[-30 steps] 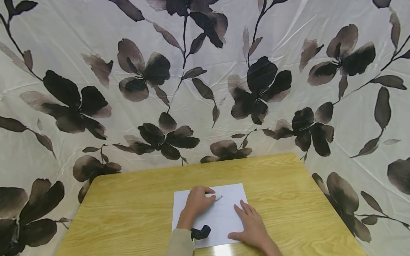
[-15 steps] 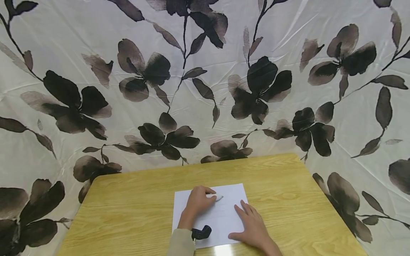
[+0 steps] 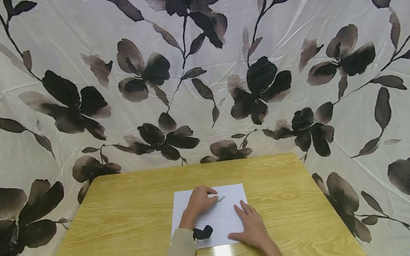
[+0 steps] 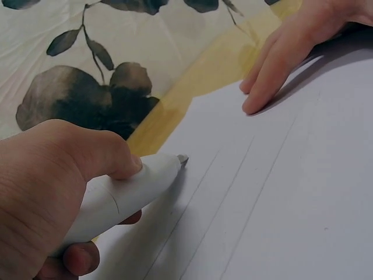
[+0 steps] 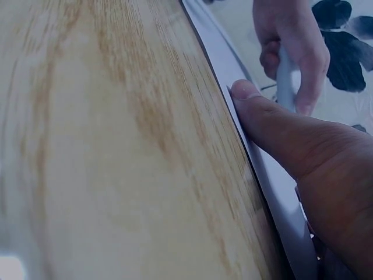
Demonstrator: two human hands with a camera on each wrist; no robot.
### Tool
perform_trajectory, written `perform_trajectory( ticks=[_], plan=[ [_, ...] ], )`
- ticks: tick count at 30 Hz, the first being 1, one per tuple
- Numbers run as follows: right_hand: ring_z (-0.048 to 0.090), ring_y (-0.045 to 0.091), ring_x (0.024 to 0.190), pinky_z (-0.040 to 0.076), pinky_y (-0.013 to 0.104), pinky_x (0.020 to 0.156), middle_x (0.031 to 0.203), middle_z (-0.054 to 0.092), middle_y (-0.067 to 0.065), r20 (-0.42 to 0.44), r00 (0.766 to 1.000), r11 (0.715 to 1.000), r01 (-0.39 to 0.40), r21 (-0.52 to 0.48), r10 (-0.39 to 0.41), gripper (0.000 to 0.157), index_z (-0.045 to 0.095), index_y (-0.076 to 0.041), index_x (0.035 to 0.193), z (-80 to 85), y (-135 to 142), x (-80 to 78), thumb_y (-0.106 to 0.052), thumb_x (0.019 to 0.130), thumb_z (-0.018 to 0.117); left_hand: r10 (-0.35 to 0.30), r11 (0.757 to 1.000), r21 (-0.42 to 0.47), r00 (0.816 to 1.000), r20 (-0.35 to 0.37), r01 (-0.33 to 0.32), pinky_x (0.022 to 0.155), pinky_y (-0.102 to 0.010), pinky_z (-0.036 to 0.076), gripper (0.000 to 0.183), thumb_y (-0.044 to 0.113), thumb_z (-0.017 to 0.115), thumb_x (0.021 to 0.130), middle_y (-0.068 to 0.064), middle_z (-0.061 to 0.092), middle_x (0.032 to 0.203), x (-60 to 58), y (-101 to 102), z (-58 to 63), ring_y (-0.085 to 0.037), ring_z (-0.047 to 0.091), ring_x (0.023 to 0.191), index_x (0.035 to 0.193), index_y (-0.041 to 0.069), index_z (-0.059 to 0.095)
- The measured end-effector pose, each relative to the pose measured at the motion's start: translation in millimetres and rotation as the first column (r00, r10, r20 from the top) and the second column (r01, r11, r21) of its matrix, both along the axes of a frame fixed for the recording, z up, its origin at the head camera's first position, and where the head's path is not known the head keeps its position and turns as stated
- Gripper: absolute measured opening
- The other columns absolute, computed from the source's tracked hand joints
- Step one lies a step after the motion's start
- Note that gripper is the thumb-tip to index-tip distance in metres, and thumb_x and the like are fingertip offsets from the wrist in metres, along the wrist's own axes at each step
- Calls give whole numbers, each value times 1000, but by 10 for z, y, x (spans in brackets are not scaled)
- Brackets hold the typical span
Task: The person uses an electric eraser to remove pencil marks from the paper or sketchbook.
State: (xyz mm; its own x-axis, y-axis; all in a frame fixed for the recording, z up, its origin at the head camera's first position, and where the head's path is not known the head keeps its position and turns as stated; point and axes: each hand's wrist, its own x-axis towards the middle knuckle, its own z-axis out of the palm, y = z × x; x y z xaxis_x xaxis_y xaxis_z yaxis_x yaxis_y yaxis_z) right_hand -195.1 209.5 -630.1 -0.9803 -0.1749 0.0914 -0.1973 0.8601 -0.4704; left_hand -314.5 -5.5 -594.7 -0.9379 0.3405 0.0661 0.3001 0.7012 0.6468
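A white sheet of paper (image 3: 222, 224) lies on the table. My left hand (image 3: 200, 201) grips a thick white pen (image 4: 125, 195) with a small grey tip, held low over the sheet and pointing right. I cannot tell whether the tip touches the paper. Several thin, faint grey lines (image 4: 240, 195) run across the sheet in the left wrist view. At the sheet's right edge, my right hand (image 3: 253, 226) rests with its fingers spread. Its thumb (image 5: 271, 116) lies along the near edge of the paper in the right wrist view.
A yellow wood-grain table (image 3: 134, 206) carries the sheet, its far edge meeting a pale cloth (image 3: 205, 103) with dark flower prints. A black device (image 3: 203, 232) sits at my left wrist, beside the beige sleeve (image 3: 183, 243).
My left hand has slid slightly to the right with the pen, its tip shifting the same way over the paper. The right hand stays in place.
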Motion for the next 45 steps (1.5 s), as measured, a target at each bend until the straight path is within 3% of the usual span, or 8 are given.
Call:
perform_trajectory(
  ticks=[6, 12, 18, 25, 34, 41, 45],
  plan=[
    [32, 39, 136, 27, 63, 103, 152, 33, 17, 11, 1000, 1000, 5, 5, -5, 106, 48, -12, 144, 7, 6, -2, -77, 63, 69, 35, 999, -17, 999, 3, -35, 82, -41, 51, 11, 27, 73, 81, 7, 71, 96, 1, -5, 10, -20, 66, 96, 90, 23, 79],
    [32, 39, 135, 28, 63, 102, 152, 33, 17, 4, 1000, 1000, -1, 3, 1, 105, 49, -11, 143, 15, 18, 0, -76, 64, 70, -12, 1000, -6, 1000, 11, 12, 80, -40, 52, 13, 28, 72, 82, 6, 72, 96, -13, 41, 8, -18, 66, 95, 91, 22, 80],
    [32, 40, 135, 28, 63, 102, 152, 33, 18, 10, 1000, 1000, -4, 2, 4, 105, 48, -10, 143, 22, 23, 1, -75, 64, 70, 14, 1000, -17, 1000, 3, -14, 81, -40, 52, 12, 28, 72, 81, 6, 72, 98, -15, 26, 16, -20, 66, 97, 90, 23, 79],
    [33, 40, 135, 28, 63, 102, 151, 34, 18, -13, 1000, 1000, -13, -2, 13, 104, 49, -10, 143, -6, 29, 9, -74, 65, 70, -2, 1000, -15, 1000, 7, 2, 79, -39, 52, 12, 29, 73, 81, 6, 72, 94, -48, 83, -44, -18, 66, 94, 89, 23, 80],
    [32, 40, 135, 28, 63, 103, 152, 33, 19, -7, 1000, 1000, -7, 3, 8, 104, 48, -10, 143, -5, 43, 3, -75, 65, 69, 19, 999, -30, 1000, -3, -19, 78, -41, 52, 13, 28, 73, 81, 4, 72, 96, -19, 77, 61, -20, 66, 94, 90, 21, 79],
    [33, 40, 135, 30, 63, 101, 152, 34, 18, -17, 1000, 1000, -19, -4, 19, 103, 48, -10, 143, -19, 30, 2, -74, 66, 70, -20, 999, -46, 1000, 10, 21, 78, -40, 53, 14, 29, 73, 82, 5, 72, 95, -34, 120, 22, -18, 66, 93, 91, 21, 80],
    [32, 40, 135, 30, 63, 101, 152, 33, 18, -17, 1000, 1000, -22, 0, 22, 104, 48, -10, 144, -26, 26, -1, -74, 65, 70, 0, 999, -41, 1000, -7, 0, 79, -41, 52, 13, 29, 73, 81, 6, 72, 95, -13, 98, 21, -19, 66, 94, 90, 22, 80]
  ],
)
